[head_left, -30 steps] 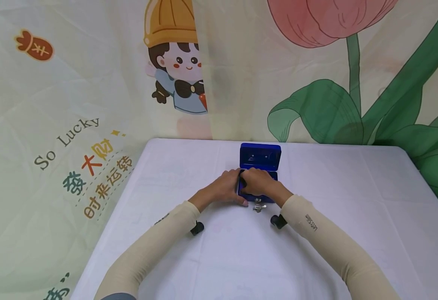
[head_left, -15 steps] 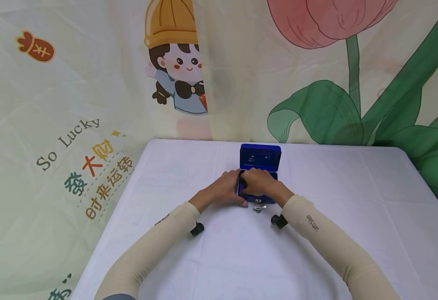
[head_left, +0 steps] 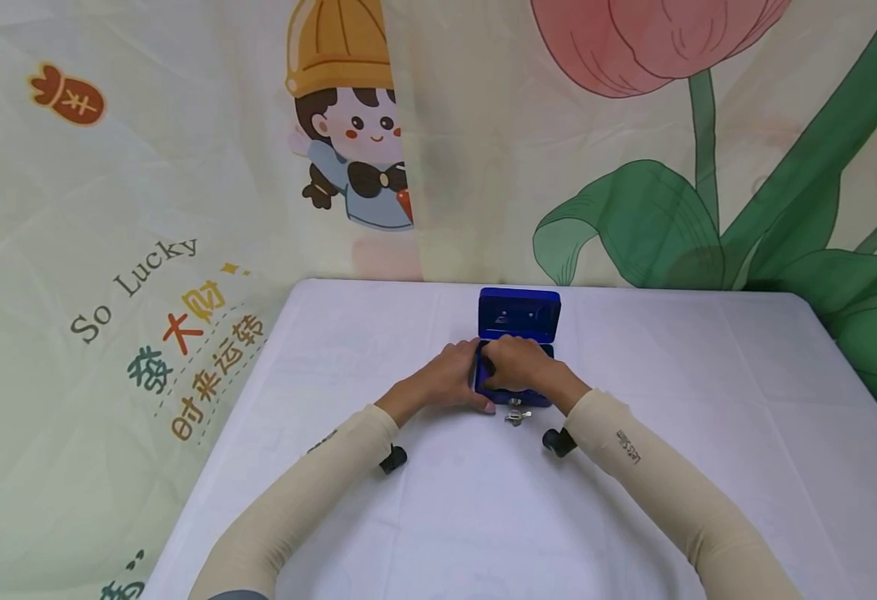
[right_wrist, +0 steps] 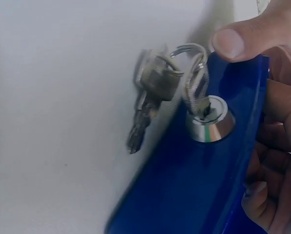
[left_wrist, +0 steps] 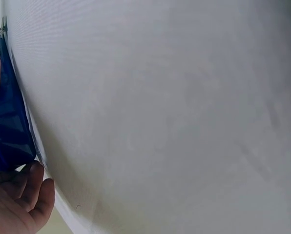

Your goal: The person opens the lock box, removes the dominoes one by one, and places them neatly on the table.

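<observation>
A blue cash box [head_left: 519,313] stands on the white table with its lid raised at the back. My left hand [head_left: 453,375] grips its left side, the thumb at the front corner and the fingers toward the rear. My right hand [head_left: 517,364] reaches down into the box from the right, its fingers bent inside. I cannot tell whether those fingers hold anything, as the hand and box wall hide them. A key sits in the round silver lock [right_wrist: 211,121] on the front face, and a second key [right_wrist: 148,97] dangles from the same ring.
The white-covered table [head_left: 423,517] extends around the box on all sides. Behind it hangs a printed cloth [head_left: 476,167]. A black wrist camera [head_left: 558,442] sits under the right forearm, another black camera [head_left: 393,459] under the left.
</observation>
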The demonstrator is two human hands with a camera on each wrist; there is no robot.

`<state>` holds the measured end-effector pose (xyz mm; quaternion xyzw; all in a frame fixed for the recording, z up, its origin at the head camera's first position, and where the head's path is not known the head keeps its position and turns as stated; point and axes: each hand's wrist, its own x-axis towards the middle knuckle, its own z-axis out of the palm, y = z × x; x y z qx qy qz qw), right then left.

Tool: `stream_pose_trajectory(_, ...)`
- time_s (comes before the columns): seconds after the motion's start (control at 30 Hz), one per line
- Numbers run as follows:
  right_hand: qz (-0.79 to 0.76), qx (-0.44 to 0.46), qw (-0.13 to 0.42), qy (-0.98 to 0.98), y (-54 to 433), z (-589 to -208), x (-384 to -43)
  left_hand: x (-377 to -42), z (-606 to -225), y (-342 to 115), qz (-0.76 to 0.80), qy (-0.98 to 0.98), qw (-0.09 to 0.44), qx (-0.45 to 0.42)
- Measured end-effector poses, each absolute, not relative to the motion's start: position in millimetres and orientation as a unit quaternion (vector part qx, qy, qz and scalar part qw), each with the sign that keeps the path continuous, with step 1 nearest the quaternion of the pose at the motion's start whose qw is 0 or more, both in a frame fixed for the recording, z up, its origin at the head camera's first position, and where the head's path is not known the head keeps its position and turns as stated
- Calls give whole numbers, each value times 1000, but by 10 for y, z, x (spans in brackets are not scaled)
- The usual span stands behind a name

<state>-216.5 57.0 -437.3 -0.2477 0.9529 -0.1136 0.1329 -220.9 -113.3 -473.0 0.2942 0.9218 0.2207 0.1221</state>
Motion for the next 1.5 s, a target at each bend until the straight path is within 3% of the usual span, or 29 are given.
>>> stream_pose_trajectory(1.5, -124, -248, 106, 955, 911, -4082, -1917, -2164, -4720, -1141, 229, 925, 131, 274)
